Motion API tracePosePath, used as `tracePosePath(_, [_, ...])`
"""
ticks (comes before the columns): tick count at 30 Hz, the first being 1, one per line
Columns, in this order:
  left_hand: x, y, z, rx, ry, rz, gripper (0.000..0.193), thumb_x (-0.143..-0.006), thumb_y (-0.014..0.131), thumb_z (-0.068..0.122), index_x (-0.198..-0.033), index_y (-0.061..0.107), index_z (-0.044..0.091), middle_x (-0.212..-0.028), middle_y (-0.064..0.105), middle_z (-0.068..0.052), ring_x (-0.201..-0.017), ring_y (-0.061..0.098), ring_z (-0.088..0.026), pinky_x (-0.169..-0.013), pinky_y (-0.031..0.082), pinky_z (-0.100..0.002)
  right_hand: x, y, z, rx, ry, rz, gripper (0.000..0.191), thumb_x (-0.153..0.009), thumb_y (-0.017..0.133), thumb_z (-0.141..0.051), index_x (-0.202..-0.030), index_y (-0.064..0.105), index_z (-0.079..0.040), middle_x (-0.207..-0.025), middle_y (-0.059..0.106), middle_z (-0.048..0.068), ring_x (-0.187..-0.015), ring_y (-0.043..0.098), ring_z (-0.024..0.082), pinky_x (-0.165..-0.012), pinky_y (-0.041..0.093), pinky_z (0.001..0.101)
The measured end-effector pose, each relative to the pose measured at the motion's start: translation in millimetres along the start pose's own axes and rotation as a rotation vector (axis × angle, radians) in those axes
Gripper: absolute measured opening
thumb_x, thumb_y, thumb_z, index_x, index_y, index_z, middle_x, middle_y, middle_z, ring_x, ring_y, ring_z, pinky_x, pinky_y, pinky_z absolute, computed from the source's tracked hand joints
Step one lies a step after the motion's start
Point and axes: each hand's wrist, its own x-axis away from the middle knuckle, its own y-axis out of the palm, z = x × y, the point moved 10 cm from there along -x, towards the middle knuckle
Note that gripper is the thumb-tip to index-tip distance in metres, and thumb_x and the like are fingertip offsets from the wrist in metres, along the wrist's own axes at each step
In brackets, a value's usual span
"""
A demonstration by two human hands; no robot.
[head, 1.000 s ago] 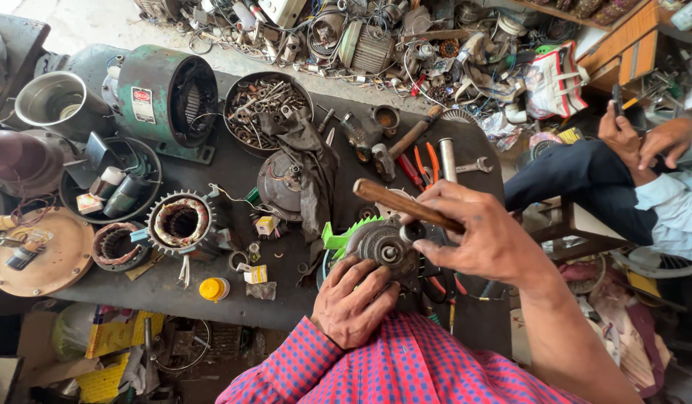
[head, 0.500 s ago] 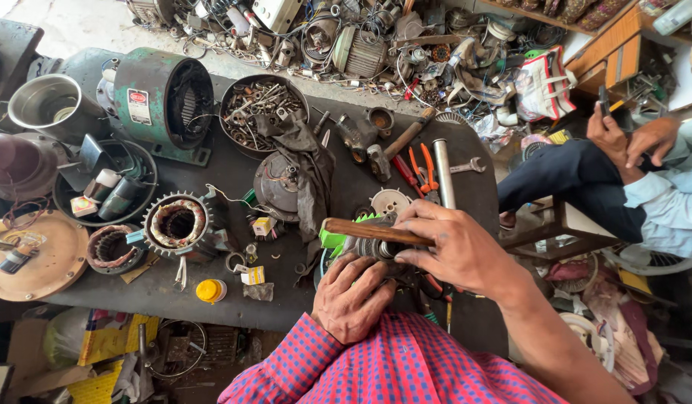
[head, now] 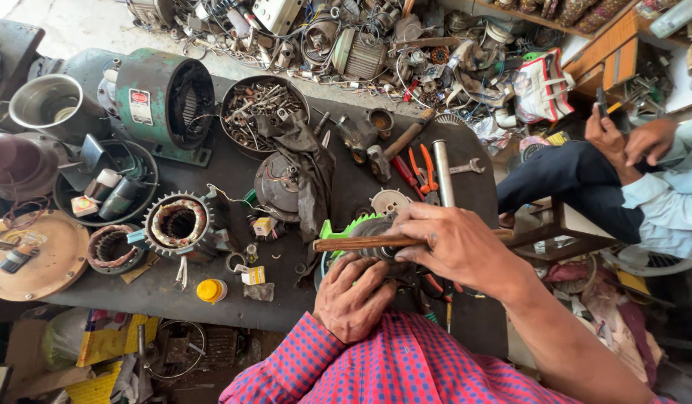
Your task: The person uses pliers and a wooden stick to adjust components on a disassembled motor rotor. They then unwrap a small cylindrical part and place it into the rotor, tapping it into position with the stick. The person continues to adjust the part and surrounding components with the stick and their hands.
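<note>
Head view: round bowl [head: 301, 93] holds screws; right hand [head: 454, 243] grips wooden handle [head: 361, 243].

Dark surface [head: 346, 292] crowded with parts. Large green cylindrical motor housing [head: 160, 99] lies on its side at the far left, a shiny steel pot [head: 45, 101] beside it. Round black bowl of rusty bolts and screws [head: 258, 112] just right of the motor. Dark greasy rag [head: 310, 176] draped over a round grey motor end cover [head: 277, 183]. Copper-wound stator ring [head: 178, 223] sits near the left, a smaller wound coil [head: 110, 248] beside it. Small yellow plastic cap [head: 210, 290] near the front edge. Orange-handled pliers [head: 422, 166], a steel wrench [head: 466, 166] and a chrome tube [head: 442, 172] lie at the far right. Scrap heap [head: 376, 37] on the floor beyond. A seated person's dark trouser leg [head: 563, 179] at right.
</note>
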Motion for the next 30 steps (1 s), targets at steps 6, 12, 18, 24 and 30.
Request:
tracePosePath(6, [2, 2, -2, 0.01, -0.014, 0.007, 0.026, -0.082, 0.068, 0.018, -0.107, 0.071, 0.01, -0.123, 0.065, -0.011, -0.115, 0.064, -0.029, -0.106, 0.05, -0.05, -3, -3, 3, 0.07, -0.006, 0.007, 0.035, -0.078, 0.078, -0.028, -0.106, 0.072, -0.009, -0.102, 0.071, 0.005, -0.086, 0.071, 0.031, -0.073, 0.054, 0.0425])
tracePosePath(12, [5, 1, -4, 0.023, -0.029, 0.02, 0.026, -0.084, 0.068, 0.017, -0.109, 0.071, 0.01, -0.132, 0.063, -0.014, -0.116, 0.063, -0.029, -0.106, 0.05, -0.05, -2, -9, 7, -0.004, -0.024, 0.042, 0.032, -0.08, 0.078, -0.028, -0.104, 0.073, -0.008, -0.095, 0.072, 0.007, -0.082, 0.071, 0.032, -0.07, 0.054, 0.0425])
tracePosePath(18, [2, 3, -3, 0.016, -0.02, 0.017, 0.026, -0.085, 0.069, 0.017, -0.109, 0.071, 0.009, -0.135, 0.063, -0.012, -0.116, 0.063, -0.028, -0.105, 0.05, -0.049, -7, -3, 20, 0.024, 0.055, -0.008, 0.031, -0.077, 0.08, -0.03, -0.099, 0.073, -0.008, -0.089, 0.071, 0.007, -0.08, 0.07, 0.033, -0.069, 0.053, 0.0437])
tracePosePath(24, [-2, 1, -5, -0.015, 0.004, 0.002, 0.028, -0.082, 0.069, 0.018, -0.109, 0.072, 0.009, -0.132, 0.064, -0.012, -0.113, 0.062, -0.028, -0.099, 0.05, -0.047, -14, -2, 24, 0.064, 0.069, -0.054, 0.032, -0.075, 0.079, -0.03, -0.098, 0.072, -0.008, -0.086, 0.068, 0.009, -0.083, 0.068, 0.034, -0.07, 0.051, 0.0455])
tracePosePath(30, [-4, 1, -5, 0.0, -0.03, 0.011, 0.027, -0.081, 0.071, 0.018, -0.107, 0.072, 0.01, -0.135, 0.064, -0.012, -0.113, 0.062, -0.027, -0.099, 0.05, -0.046, -7, -5, 15, -0.069, -0.06, -0.022, 0.045, -0.079, 0.079, -0.034, -0.11, 0.07, -0.003, -0.101, 0.069, 0.01, -0.084, 0.069, 0.033, -0.073, 0.054, 0.0423])
